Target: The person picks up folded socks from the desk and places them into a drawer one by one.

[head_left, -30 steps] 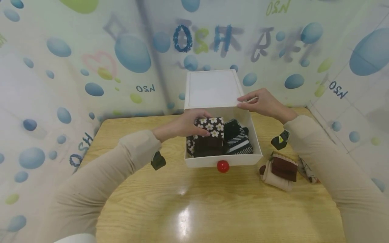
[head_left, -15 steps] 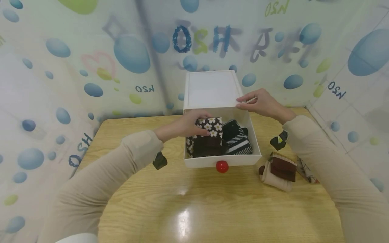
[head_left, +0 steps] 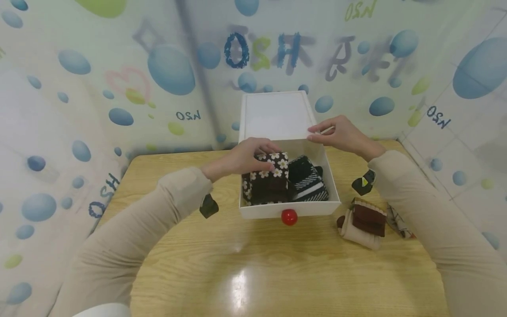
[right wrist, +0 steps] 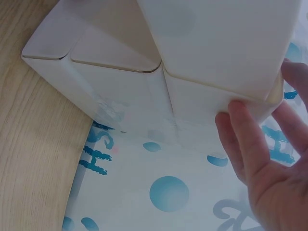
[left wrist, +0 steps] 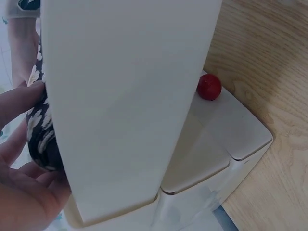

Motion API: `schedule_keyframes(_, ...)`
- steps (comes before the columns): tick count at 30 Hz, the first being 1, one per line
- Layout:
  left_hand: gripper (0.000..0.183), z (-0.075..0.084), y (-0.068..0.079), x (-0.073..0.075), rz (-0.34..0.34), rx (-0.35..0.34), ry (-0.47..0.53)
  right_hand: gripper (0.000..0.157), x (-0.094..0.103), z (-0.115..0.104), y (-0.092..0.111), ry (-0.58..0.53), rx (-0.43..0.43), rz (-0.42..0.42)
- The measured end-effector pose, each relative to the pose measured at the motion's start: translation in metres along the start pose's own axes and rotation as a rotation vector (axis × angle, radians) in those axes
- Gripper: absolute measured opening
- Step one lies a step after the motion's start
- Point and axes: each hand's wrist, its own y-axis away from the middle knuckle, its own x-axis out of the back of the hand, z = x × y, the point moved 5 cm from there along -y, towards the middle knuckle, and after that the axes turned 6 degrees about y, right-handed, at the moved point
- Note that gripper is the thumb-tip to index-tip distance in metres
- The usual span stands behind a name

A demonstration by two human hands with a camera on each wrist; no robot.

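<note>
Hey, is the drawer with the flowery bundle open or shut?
Open: the drawer juts out from the white cabinet, with the flowery bundle and a dark bundle inside.

A wood-grained surface (head_left: 190,268) is spreading across the lower half of the head view, and a bright patch of light (head_left: 239,290) is gleaming near its front. Toward the right, a brown folded cloth (head_left: 369,221) is overlapping a beige folded cloth (head_left: 358,237), while a patterned cloth (head_left: 399,222) is lying just beside them. Behind, a pale backdrop (head_left: 166,127) is showing blue ovals (head_left: 172,70), a green oval (head_left: 104,6), a faint pink heart (head_left: 130,70) and mirrored blue and green lettering (head_left: 260,53). A white curved object (head_left: 102,311) is peeking in at the bottom left edge.
</note>
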Motion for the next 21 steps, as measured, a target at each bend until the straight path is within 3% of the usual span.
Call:
schedule_keyframes(9, 0.037, 0.0029, -0.0029, 0.0034, 0.019, 0.039, 0.064, 0.043, -0.0006, 0.0012, -0.0006, -0.001, -0.017, -0.01)
schedule_keyframes(21, 0.038, -0.0043, -0.0061, 0.0048, 0.052, 0.059, 0.071, 0.043, 0.0, 0.0018, -0.001, 0.013, -0.003, -0.007)
